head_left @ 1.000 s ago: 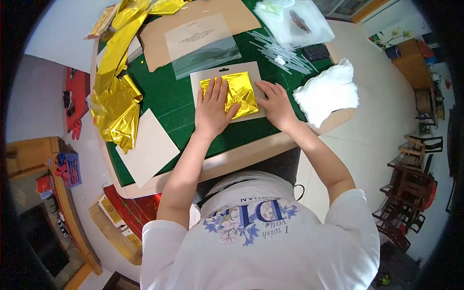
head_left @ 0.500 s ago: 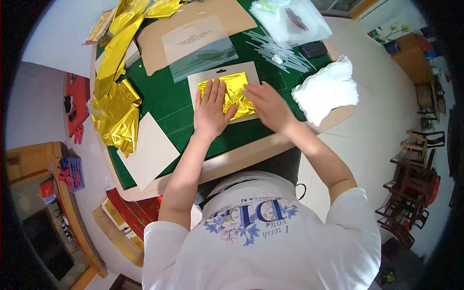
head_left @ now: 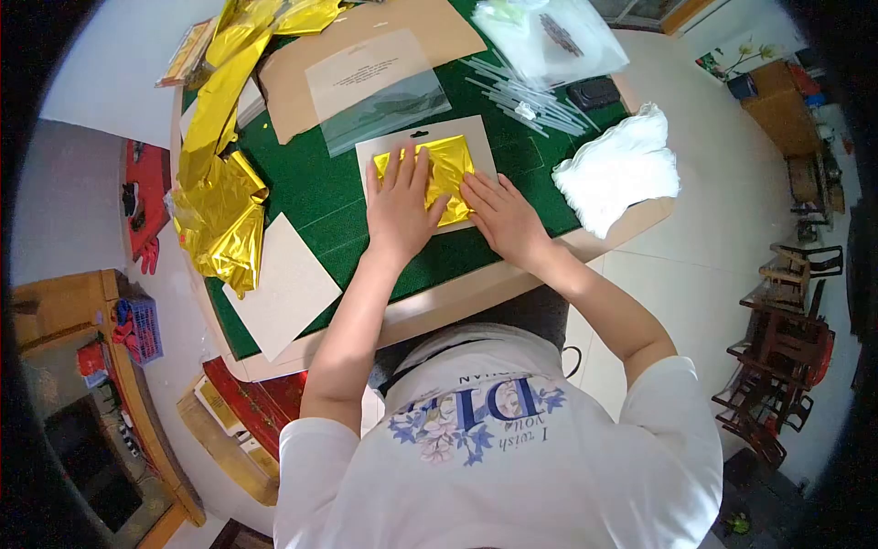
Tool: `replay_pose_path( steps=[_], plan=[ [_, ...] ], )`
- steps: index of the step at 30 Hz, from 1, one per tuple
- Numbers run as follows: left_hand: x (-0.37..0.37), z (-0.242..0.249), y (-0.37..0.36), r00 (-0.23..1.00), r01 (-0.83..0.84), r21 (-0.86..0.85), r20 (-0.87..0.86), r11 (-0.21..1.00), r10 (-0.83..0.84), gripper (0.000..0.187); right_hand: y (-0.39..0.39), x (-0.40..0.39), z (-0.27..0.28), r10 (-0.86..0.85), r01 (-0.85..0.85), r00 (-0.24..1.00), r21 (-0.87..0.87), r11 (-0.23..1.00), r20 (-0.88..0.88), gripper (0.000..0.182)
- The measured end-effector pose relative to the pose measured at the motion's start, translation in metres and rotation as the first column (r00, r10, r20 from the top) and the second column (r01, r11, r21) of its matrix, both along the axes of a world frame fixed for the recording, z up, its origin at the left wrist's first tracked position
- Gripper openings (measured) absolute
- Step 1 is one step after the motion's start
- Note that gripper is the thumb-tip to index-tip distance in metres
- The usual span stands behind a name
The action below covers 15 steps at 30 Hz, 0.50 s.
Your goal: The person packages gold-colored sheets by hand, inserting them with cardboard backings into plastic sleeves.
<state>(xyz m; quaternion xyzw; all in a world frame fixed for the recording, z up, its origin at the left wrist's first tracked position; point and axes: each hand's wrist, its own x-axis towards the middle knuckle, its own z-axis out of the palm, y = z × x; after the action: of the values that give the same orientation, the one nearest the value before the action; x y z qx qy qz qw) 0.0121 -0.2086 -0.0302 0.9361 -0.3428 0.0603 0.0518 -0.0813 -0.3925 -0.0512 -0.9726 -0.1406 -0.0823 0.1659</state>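
A folded piece of shiny gold foil lies on a beige card with a hang slot at its far edge, on the green tabletop. My left hand rests flat over the foil's left part, fingers stretched forward. At the foil's right edge, my right hand lies with its fingers extended, touching the foil and card. Neither hand grips anything. Beyond the card is a clear plastic bag with printed text at its top.
Long gold foil drapes down the table's left side, near another beige card. Brown cardboard lies at the back. To the right are thin translucent strips, plastic bags, a black object and white material.
My right hand has come down and slightly left onto the foil's right edge. My left hand stays nearly in place on the foil.
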Motion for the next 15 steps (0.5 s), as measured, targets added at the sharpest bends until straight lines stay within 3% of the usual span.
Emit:
replay_pose_path(
  steps=[3, 8, 10, 11, 13, 15],
  plan=[
    [0.006, -0.007, -0.010, 0.994, 0.104, -0.146, -0.001, 0.984, -0.105, 0.064, 0.000, -0.001, -0.004, 0.008, -0.008, 1.000, 0.002, 1.000, 0.000, 0.047],
    [0.012, -0.032, -0.012, 0.991, 0.131, -0.140, 0.016, 0.982, -0.130, 0.058, -0.010, -0.001, 0.006, 0.041, -0.042, 0.999, 0.069, 0.997, 0.016, 0.042],
    [0.010, -0.032, -0.010, 0.992, 0.122, -0.135, 0.006, 0.983, -0.122, 0.057, -0.014, -0.001, 0.007, -0.188, 0.162, 0.982, 0.417, 0.894, 0.020, 0.034],
    [0.010, -0.032, -0.010, 0.993, 0.121, -0.140, 0.004, 0.983, -0.122, 0.057, -0.016, 0.004, 0.008, -0.187, 0.163, 0.982, 0.417, 0.894, 0.018, 0.034],
    [0.009, -0.032, -0.011, 0.992, 0.125, -0.143, 0.000, 0.982, -0.127, 0.057, -0.022, 0.019, 0.012, -0.399, 0.498, 0.865, 0.611, 0.616, -0.304, 0.027],
    [0.009, -0.032, -0.011, 0.993, 0.115, -0.146, -0.004, 0.983, -0.117, 0.058, -0.026, 0.027, 0.014, -0.401, 0.494, 0.868, 0.603, 0.627, -0.293, 0.024]
  ],
)
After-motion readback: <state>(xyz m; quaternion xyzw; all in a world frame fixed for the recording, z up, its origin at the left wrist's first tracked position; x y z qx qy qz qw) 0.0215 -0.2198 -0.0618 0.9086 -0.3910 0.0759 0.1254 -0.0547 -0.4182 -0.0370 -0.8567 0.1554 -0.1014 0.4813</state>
